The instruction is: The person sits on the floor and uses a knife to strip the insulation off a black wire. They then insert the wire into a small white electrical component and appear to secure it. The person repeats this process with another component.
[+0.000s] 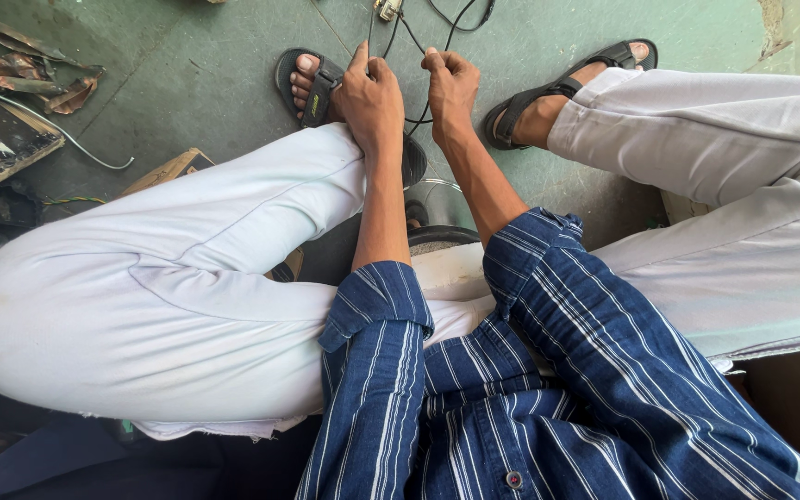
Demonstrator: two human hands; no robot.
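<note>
the person sat low with knees spread, both arms reaching down between pale trousers to the green floor [215,83]. the left hand [370,97] and the right hand [451,88] were close together, each pinching a stretch of thin black wire [416,42] that ran up to a small connector block [387,9] at the top edge. the left fingers were curled with thumb and forefinger closed on a strand; the right hand was clenched round another, though whether it held one strand or two was hard to tell from this height. the wire lay between the two sandalled feet, the left sandal [312,88] just beside the left hand. to work it well, i'd judge the hands needed to keep the strands taut and apart, grip near the ends, and avoid tugging on the block. scrap metal strips [25,69] lay well apart, far left.
</note>
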